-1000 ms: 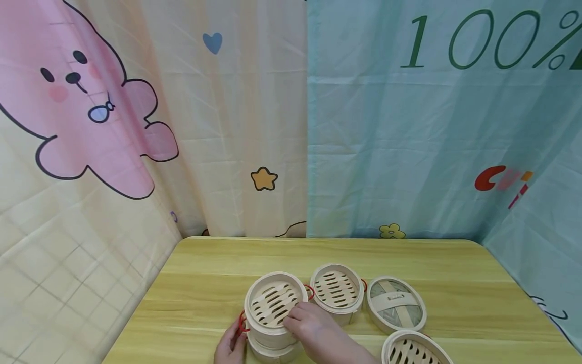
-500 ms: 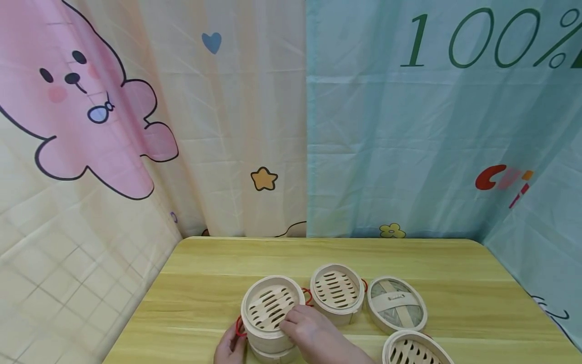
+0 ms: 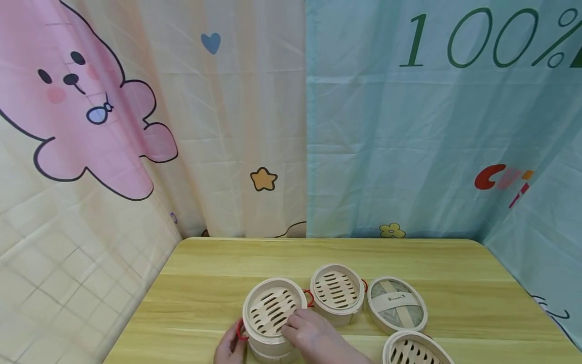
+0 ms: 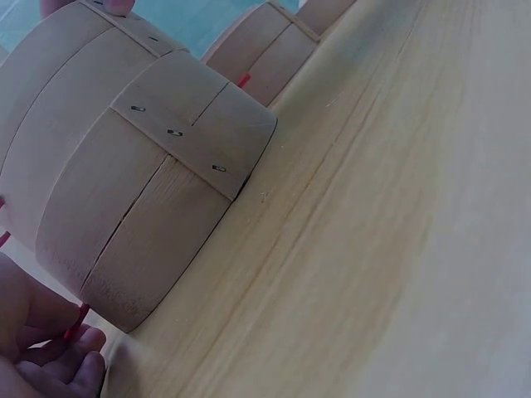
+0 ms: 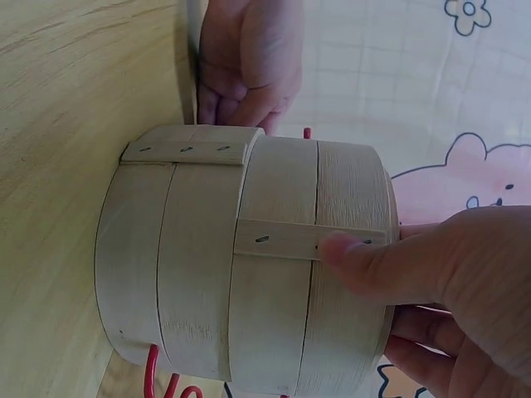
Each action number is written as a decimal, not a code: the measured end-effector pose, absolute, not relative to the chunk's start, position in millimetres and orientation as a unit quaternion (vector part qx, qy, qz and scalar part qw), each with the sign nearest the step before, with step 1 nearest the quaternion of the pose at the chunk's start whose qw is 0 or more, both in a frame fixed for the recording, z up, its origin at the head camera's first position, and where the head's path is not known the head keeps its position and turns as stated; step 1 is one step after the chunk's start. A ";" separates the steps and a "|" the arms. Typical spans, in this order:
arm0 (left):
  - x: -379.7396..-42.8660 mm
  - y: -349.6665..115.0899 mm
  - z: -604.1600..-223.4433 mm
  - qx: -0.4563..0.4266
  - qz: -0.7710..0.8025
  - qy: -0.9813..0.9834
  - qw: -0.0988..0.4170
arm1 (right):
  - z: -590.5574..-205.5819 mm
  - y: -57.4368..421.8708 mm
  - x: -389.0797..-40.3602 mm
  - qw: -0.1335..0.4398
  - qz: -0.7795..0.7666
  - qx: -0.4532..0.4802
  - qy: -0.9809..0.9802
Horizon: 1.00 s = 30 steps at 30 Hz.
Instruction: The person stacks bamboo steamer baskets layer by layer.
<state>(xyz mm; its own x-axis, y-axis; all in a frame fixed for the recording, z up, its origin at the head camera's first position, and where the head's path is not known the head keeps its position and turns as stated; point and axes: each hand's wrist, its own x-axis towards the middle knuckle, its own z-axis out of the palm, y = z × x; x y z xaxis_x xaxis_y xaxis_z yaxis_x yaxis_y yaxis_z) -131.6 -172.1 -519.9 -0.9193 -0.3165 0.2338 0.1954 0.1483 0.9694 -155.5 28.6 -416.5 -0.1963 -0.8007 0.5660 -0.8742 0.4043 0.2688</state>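
Two small bamboo steamer baskets stand stacked at the table's near middle, the upper basket [image 3: 260, 335] squarely on the lower basket [image 5: 166, 265]. My right hand [image 3: 313, 334] pinches the upper basket's wall at its right side; in the right wrist view its thumb [image 5: 365, 264] presses the outside and the fingers go over the rim. At the stack's left, low by the table, my left hand [image 3: 229, 348] pinches a red cord handle [image 4: 76, 322] of the lower basket. Slats with slots form the upper basket's floor, and no food shows in it.
Behind and right of the stack stands another slatted steamer basket [image 3: 337, 314] with a red cord. A round woven steamer lid [image 3: 396, 302] lies right of it. Another basket [image 3: 392, 345] is cut off by the bottom edge. Printed curtains [image 3: 254, 126] rise behind the wooden table [image 3: 191, 293].
The upper basket has come down slightly and shifted a little on the lower one, with the right hand moving along. The left hand has barely moved.
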 end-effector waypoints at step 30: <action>-132.9 -174.2 -523.0 -0.002 -0.654 -0.721 0.227 | -420.8 26.1 -155.7 0.336 0.068 0.547 -0.764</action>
<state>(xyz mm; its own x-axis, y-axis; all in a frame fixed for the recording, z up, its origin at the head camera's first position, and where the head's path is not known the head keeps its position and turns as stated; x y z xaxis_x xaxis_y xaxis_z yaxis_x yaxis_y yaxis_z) -132.9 -174.2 -523.0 -0.8967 -0.2946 0.3304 0.3002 0.1439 0.9430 -155.7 26.1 -420.8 -0.1754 -0.7901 0.5874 -0.8817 0.3914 0.2633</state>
